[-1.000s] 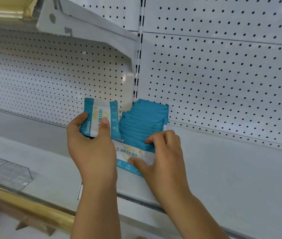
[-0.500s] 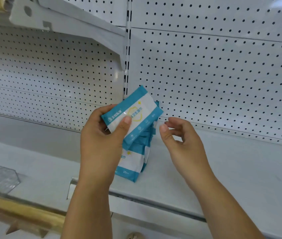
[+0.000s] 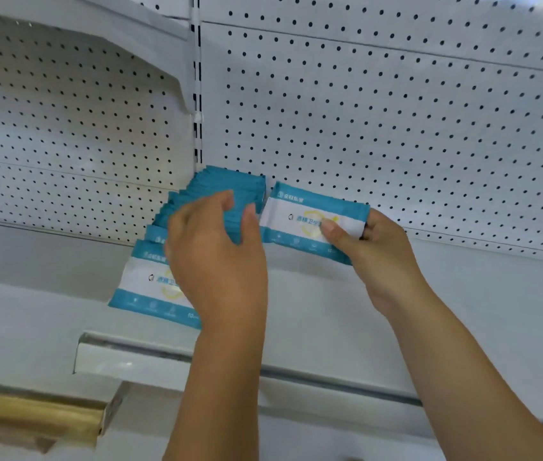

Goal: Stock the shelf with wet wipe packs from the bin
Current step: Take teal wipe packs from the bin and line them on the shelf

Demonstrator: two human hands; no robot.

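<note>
L hand (image 3: 216, 264) gripped the row of packs (image 3: 230, 184) on the shelf (image 3: 396, 327), fingers curled over the tops. R hand (image 3: 383, 257) pinched one wet wipe pack (image 3: 300, 211), thumb on its face, just right of the row, near the pegboard (image 3: 396, 128).

Rec.: steady the row w/ L hand; seat the pack upright, flush beside it.

Vs. 0.5 s prior: the pack was in L hand and R hand was empty.

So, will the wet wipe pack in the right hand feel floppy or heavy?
Likely light: the right hand pinches the wet wipe pack by one end only. It sticks out flat there, so probably firm, not limp. Its smooth film might slip.
</note>
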